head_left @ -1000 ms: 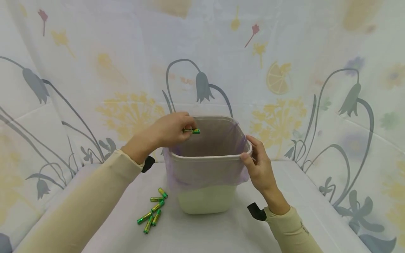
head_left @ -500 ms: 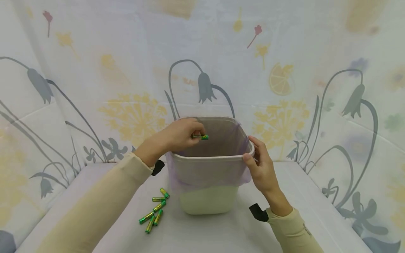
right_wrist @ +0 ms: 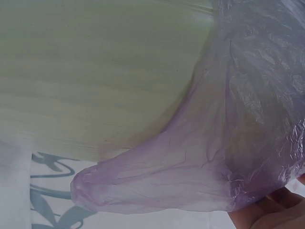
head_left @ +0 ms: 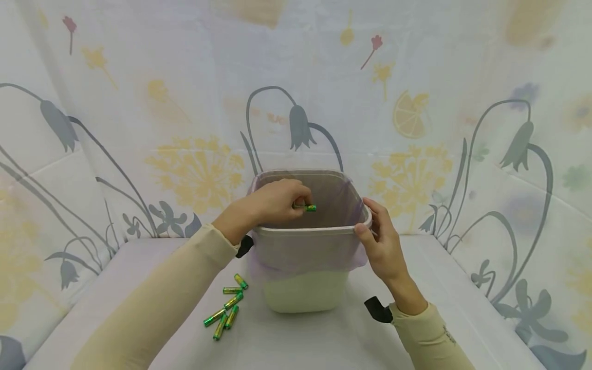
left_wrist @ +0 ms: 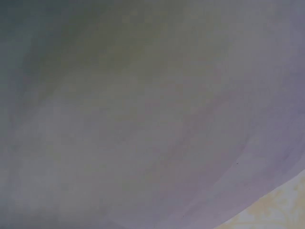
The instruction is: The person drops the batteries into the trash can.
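A person's left hand reaches over the mouth of a pale bin, its grip clamped on a small green-and-gold battery. The battery is held nearly level, its long axis running left to right across the view, and its uncovered end points right, out past the fingertips; the other end is hidden by the hand. The right hand grips the bin's right front corner, thumb on the near side of the rim. A translucent purple bag lines the bin and folds down over its outside. On the white surface, left of the bin, six similar loose batteries lie on their sides: the farthest slants toward the bin's base, the next lies roughly left to right, and four point diagonally, up and rightward. The left wrist view is a lilac-grey blur.
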The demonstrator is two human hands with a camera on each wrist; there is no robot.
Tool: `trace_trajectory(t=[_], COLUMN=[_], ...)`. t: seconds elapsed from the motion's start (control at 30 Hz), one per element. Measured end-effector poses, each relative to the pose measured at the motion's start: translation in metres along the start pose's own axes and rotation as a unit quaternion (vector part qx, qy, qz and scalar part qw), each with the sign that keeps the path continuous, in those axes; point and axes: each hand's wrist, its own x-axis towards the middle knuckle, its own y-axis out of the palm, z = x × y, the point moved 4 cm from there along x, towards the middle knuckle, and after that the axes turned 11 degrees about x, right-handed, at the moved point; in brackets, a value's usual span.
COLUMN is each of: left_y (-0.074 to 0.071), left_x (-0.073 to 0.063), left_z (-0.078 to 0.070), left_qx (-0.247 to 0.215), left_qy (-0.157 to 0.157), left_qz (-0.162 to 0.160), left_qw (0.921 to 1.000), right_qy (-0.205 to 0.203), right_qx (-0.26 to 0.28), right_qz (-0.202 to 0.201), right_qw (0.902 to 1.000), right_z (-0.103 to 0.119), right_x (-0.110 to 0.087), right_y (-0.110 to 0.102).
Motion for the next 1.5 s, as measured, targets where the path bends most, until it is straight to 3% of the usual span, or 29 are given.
trace_trajectory(t=[0.2,0.73,1.17,1.5], left_y=[0.0022,0.0025,0.0026,-0.0049], left_x=[0.0010,-0.0004,-0.0013,-0.0064], left_z=[0.0003,0.0007,0.0015,0.0011], left_qx=[0.015,0.020,0.025,0.014], left_qy=[-0.015,-0.019,-0.013,0.005], left_qz=[0.030,0.033,0.017,-0.026], left_qw=[0.9993,0.9991,0.9995,0.9996], right_qy=[0.003,0.003,0.006,0.004], right_qx=[-0.002,0.000,-0.002,0.002], right_qz=[0.000,0.003,0.002,0.001], right_qw=[1.0000,1.0000,1.0000,1.0000], right_z=[0.0000,-0.0007,0.0000,-0.0002], right_x=[-0.0002,0.0006,0.0007,-0.0001], right_y=[-0.0006,0.0005,0.0011,0.0007])
